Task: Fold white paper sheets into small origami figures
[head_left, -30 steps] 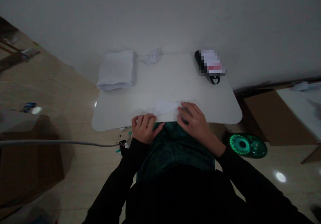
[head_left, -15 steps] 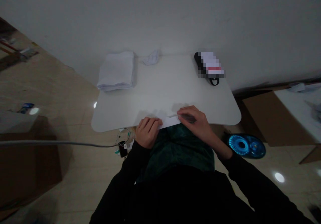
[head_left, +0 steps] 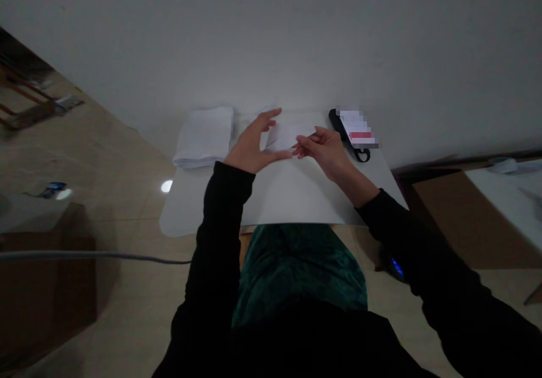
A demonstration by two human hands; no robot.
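A small white piece of paper (head_left: 284,136) is held up over the far half of the white table (head_left: 292,197). My right hand (head_left: 324,149) pinches its right side between thumb and fingers. On the other side, my left hand (head_left: 256,140) is open, thumb and fingers spread wide around the paper's left end; whether they touch it is hard to see. Just left of that hand lies a stack of white paper (head_left: 205,135). Behind the left fingers, another loose bit of paper (head_left: 266,108) is mostly covered.
A black object with a strap (head_left: 341,126) and a blurred-out label sits at the table's back right. The wall (head_left: 271,39) rises behind the table. A grey cable (head_left: 97,255) crosses at left. Brown cardboard (head_left: 474,220) stands to the right.
Both hands have moved from the table's front edge toward the back, carrying the paper. My left hand has opened from its closed hold; my right still pinches the paper.
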